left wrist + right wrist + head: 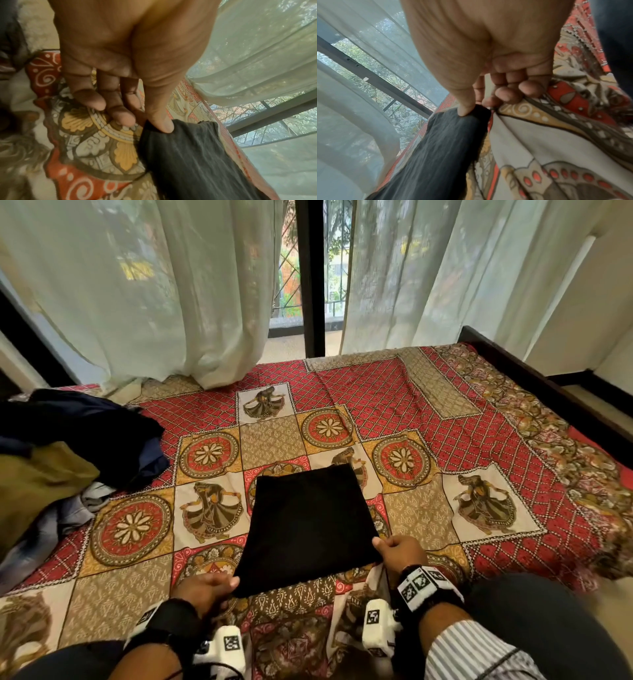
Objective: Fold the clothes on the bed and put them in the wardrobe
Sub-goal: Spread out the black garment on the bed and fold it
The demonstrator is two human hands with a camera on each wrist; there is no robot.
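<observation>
A folded black cloth (pixel 308 525) lies flat on the patterned bed (pixel 479 412), its two near corners held by a person. The left hand (pixel 205 589) pinches the left corner between thumb and fingers (pixel 120 113); the right hand (pixel 399 554) pinches the right corner, thumb on top, its other fingers (pixel 506 93) curled against the bedspread. Beyond the left fingers, a pile of clothes (pixel 68 446) sits well apart from the cloth. Sheer curtains (pixel 154 285) hang behind the bed.

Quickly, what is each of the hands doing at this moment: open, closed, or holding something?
Left hand: pinches the near left corner of the folded black garment.
Right hand: pinches its near right corner.
</observation>
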